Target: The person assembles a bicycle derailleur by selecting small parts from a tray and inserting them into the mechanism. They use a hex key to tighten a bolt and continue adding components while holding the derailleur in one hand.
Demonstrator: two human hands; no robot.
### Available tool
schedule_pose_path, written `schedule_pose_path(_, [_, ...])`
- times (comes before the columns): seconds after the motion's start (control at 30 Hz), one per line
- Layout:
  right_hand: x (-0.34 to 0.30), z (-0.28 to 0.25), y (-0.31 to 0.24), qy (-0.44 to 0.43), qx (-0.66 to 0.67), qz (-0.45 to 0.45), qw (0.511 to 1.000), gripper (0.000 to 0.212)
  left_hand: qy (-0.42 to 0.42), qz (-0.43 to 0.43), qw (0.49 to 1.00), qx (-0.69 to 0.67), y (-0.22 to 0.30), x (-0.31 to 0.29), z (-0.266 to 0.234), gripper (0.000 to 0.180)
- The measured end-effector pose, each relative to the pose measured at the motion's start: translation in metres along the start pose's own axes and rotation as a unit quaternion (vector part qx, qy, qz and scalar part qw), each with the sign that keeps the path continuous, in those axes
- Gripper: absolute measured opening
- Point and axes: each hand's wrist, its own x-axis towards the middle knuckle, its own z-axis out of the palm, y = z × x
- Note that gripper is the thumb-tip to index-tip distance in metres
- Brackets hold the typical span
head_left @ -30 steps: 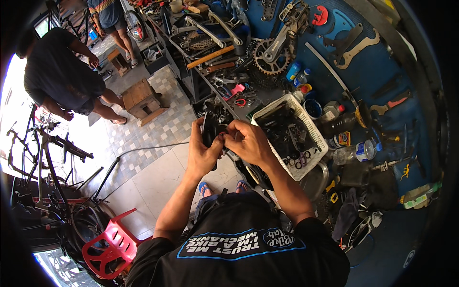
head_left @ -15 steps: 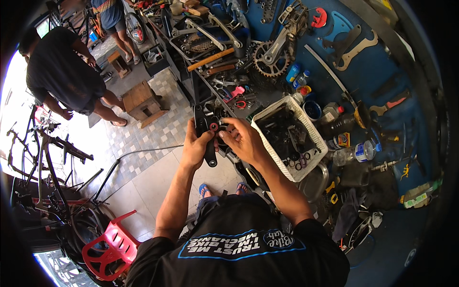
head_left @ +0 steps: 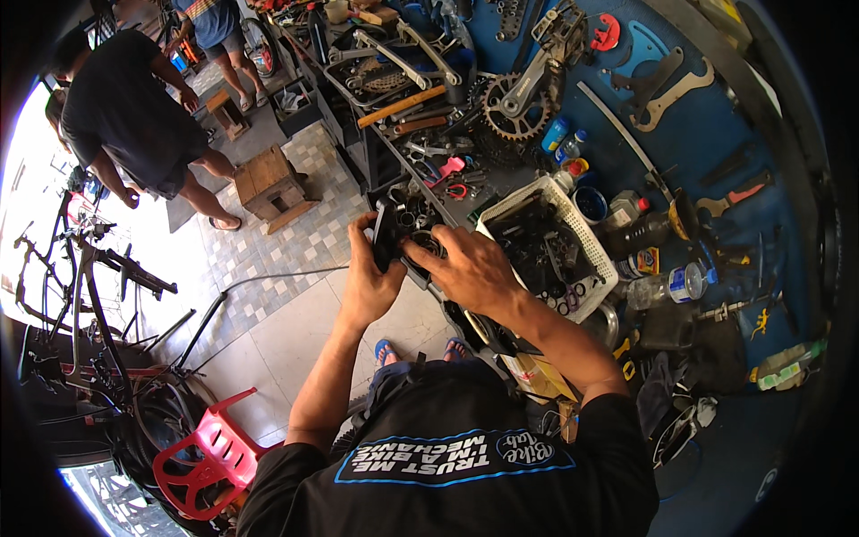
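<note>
My left hand (head_left: 371, 282) is wrapped round a black crank arm (head_left: 386, 231), a long bar now tilted nearly edge-on. My right hand (head_left: 470, 268) meets it from the other side, its fingers curled and their tips pressed at the bar's flank near a small reddish spot. The fingers hide what, if anything else, is pinched there. Just beyond the hands lies a tray of metal rings and small parts (head_left: 413, 213).
A white plastic basket (head_left: 546, 190) of dark parts stands to the right, with bottles (head_left: 684, 285) beyond. A chainring crankset (head_left: 517, 106) and tools cover the bench. Left are a wooden stool (head_left: 271, 183), a red chair (head_left: 215, 452), bike frames (head_left: 85, 268) and a standing person (head_left: 125, 107).
The crank arm has been turned from face-on to nearly edge-on and its lower end no longer shows. My right hand has shifted slightly, its fingers now further over. The standing person has moved a little.
</note>
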Motion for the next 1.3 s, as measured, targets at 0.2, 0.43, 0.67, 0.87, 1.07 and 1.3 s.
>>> schedule_pose_path(0.2, [-0.010, 0.007, -0.030, -0.116, 0.319, 0.152, 0.928, 0.075, 0.061, 0.105, 0.986, 0.112, -0.007, -0.012, 0.002, 0.068])
schedule_pose_path(0.43, [-0.042, 0.027, -0.065, -0.062, 0.954, 0.250, 0.154, 0.089, -0.001, 0.169, 0.978, 0.122, -0.022, -0.021, 0.000, 0.070])
schedule_pose_path(0.67, [-0.061, 0.022, -0.053, -0.089, 0.225, 0.165, 0.956, 0.081, -0.118, 0.113, 0.976, 0.145, -0.010, -0.020, -0.004, 0.071])
schedule_pose_path(0.87, [-0.065, 0.038, -0.071, -0.064, 0.726, 0.307, 0.612, 0.080, -0.067, 0.184, 0.972, 0.132, -0.033, -0.024, 0.004, 0.068])
schedule_pose_path(1.07, [-0.067, 0.046, -0.086, -0.027, 0.829, 0.344, 0.441, 0.077, -0.134, 0.063, 0.985, 0.093, -0.036, -0.023, -0.001, 0.069])
schedule_pose_path(1.3, [-0.076, 0.027, -0.077, -0.084, 0.449, 0.382, 0.803, 0.076, -0.197, 0.019, 0.977, 0.073, -0.037, -0.012, 0.022, 0.062])
